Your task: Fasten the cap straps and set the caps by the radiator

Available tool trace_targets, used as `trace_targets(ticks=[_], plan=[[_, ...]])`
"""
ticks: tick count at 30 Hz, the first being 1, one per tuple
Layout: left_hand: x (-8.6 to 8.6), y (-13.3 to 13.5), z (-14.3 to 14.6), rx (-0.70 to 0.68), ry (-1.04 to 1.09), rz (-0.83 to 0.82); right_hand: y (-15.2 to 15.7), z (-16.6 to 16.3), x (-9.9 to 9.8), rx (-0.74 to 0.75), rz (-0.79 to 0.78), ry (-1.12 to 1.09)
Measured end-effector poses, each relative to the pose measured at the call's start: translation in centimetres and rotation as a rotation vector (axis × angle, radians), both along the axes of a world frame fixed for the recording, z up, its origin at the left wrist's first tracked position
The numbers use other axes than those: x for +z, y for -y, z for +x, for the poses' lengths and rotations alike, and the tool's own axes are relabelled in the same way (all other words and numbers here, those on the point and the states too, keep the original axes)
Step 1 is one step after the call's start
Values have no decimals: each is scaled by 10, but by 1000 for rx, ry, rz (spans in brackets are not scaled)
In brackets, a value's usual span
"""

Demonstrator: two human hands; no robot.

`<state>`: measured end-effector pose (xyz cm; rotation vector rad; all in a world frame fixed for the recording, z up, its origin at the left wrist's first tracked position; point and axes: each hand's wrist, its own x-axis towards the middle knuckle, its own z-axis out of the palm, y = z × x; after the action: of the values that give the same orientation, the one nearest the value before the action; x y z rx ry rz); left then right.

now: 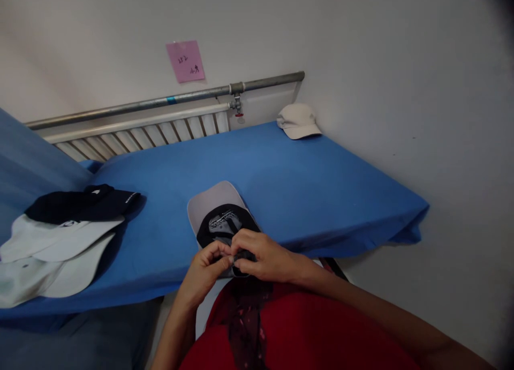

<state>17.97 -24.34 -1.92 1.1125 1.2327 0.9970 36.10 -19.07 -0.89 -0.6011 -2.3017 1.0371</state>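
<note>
A grey baseball cap (216, 198) lies upside down at the near edge of the blue-covered table, its brim pointing away from me and its dark lining with light lettering showing. Over the cap's near end, my left hand (209, 268) pinches with thumb and forefinger. My right hand (267, 255) meets it there, its fingers curled and closed at the same spot. The fingertips of both hands touch or nearly touch. They appear to grip the cap's back strap, though the fingers cover most of it.
Stacked caps, one black (76, 204) above white ones (60, 241), lie at the left. A cream cap (299, 121) sits in the far right corner by the wall. Behind the blue cover (305, 182) run a radiator (148, 131) and a metal pipe (201, 94). A pink note (186, 62) hangs above.
</note>
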Motion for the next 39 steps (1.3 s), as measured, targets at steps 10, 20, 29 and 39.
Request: trace_targets(ticks=[10,20,29,39], plan=[[-1,1,0,-23,-12,-6,-3,2,3,73,57,66],[-5,-1,-1,3,34,-18,-5,1,-1,-12,-383,-304],[-2,3,-4,-12,65,-22,-9,-3,-14,-38,-814,-413],[4,3,1,-152,-440,183,-8,4,-13,-77,-812,-409]])
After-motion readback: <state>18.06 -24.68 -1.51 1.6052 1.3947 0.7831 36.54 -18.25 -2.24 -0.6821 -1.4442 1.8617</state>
